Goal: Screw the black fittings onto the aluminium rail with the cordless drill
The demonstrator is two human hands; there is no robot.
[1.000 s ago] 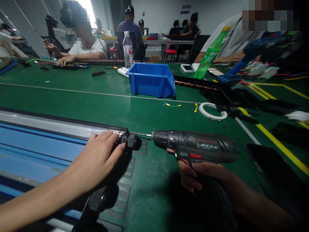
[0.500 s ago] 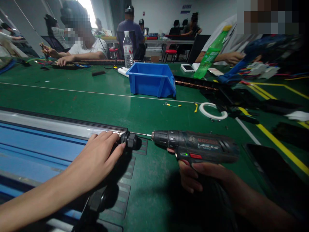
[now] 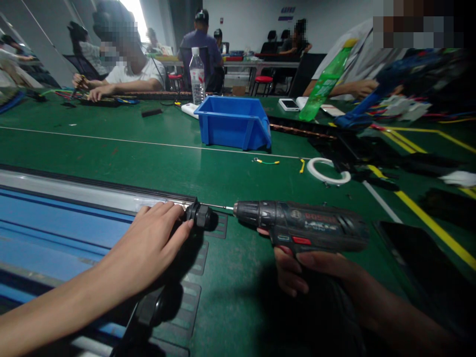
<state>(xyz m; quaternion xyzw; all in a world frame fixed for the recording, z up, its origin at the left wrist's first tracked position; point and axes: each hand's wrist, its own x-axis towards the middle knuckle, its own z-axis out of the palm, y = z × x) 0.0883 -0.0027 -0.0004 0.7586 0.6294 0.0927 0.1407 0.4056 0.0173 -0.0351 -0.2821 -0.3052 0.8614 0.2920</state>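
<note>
My right hand (image 3: 316,270) is wrapped round the grip of a black Bosch cordless drill (image 3: 316,225), a finger at its red trigger. The drill lies level, and its long thin bit (image 3: 219,206) points left to the end of a long blue-and-silver metal housing (image 3: 74,213). At that end, my left hand (image 3: 159,233) lies over the housing's corner, with finger and thumb closed about a black cable gland (image 3: 201,215). The fingertips are partly hidden behind it. A second black gland (image 3: 150,305) sits on the same end, nearer to me.
A blue bin (image 3: 234,124) stands beyond the housing. Near it lie a short green-yellow wire (image 3: 267,161) and a white tape ring (image 3: 327,171). A green bottle (image 3: 323,89) stands behind. A dark phone-like slab (image 3: 420,267) lies at right. Co-workers sit across the green table.
The small green light on the drill has gone out. Both my hands and the drill stay in nearly the same place. A co-worker's raised hand at far left has shifted right.
</note>
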